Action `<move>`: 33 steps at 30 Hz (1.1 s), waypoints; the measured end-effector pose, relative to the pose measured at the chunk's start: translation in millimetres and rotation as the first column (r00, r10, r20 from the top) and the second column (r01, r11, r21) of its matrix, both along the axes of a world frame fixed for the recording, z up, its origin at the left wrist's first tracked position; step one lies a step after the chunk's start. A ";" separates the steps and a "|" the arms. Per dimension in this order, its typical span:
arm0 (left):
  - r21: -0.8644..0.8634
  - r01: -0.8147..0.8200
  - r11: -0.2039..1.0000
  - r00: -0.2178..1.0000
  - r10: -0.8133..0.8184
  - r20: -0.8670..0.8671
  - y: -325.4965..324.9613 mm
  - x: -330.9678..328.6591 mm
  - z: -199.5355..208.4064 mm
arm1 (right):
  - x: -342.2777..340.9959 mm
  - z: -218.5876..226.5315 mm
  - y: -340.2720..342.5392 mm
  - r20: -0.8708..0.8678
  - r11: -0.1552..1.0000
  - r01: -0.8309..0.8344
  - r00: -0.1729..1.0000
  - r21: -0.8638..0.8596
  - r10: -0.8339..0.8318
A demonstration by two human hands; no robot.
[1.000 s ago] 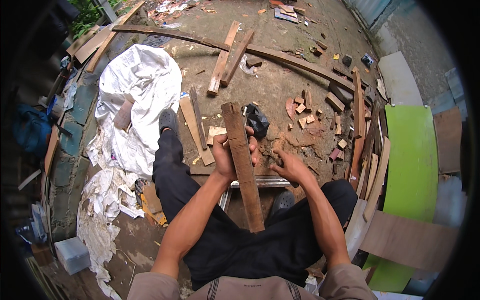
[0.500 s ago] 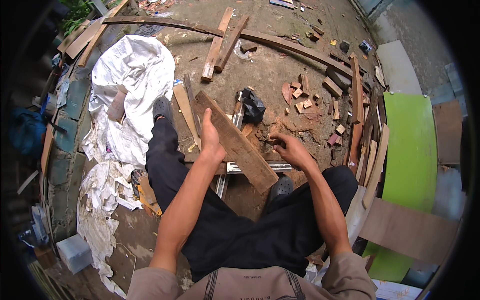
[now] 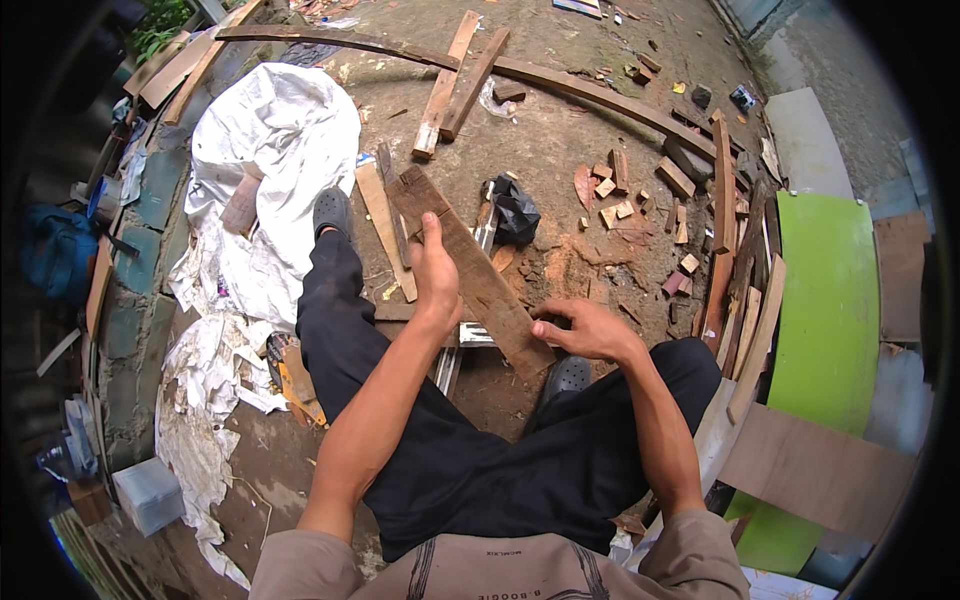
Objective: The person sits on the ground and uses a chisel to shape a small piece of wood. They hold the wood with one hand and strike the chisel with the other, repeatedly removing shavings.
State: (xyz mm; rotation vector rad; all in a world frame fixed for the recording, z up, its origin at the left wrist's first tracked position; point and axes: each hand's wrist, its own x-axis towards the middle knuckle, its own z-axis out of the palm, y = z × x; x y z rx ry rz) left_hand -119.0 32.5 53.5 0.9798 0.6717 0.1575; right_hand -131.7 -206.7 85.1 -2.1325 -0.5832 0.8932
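Note:
A flat brown wooden plank (image 3: 480, 270) slants between my knees, its far end up to the left and its near end toward my right foot. My left hand (image 3: 436, 275) is closed round the plank's left side, thumb lying along its face. At the near right end, my right hand (image 3: 592, 330) has curled fingers and its thumb on the board; part of those fingers is hidden. Beneath the plank, a metal-edged piece (image 3: 478, 334) and a wooden strip (image 3: 394, 313) show. A hand saw (image 3: 383, 225) with a pale blade-shaped body lies beyond my left hand.
A black plastic bag (image 3: 516, 212) lies past the plank, with sawdust (image 3: 565, 275) and several cut wood blocks (image 3: 616, 212) to its right. White sheeting (image 3: 275, 140) spreads at the left. Long timbers (image 3: 600, 100) cross the far ground; a green panel (image 3: 825, 310) stands at the right.
My right hand has come down and left onto the plank's near end, where before it hovered apart from it. My left hand keeps its hold, and the view has shifted slightly.

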 end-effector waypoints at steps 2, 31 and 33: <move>0.059 0.044 0.997 0.996 -0.048 0.073 -2.9 -4.3 1.9 | -0.5 6.2 4.6 0.000 1.000 -0.006 1.000 0.007 0.006; 0.446 0.148 0.883 0.975 -0.207 0.086 6.3 -12.3 30.2 | 0.5 -1.8 12.6 0.001 0.985 -0.171 0.985 0.015 0.171; 0.622 0.094 0.777 0.973 -0.203 0.107 0.8 -9.0 33.5 | 0.9 -2.5 13.1 0.006 0.983 -0.183 0.983 0.016 0.183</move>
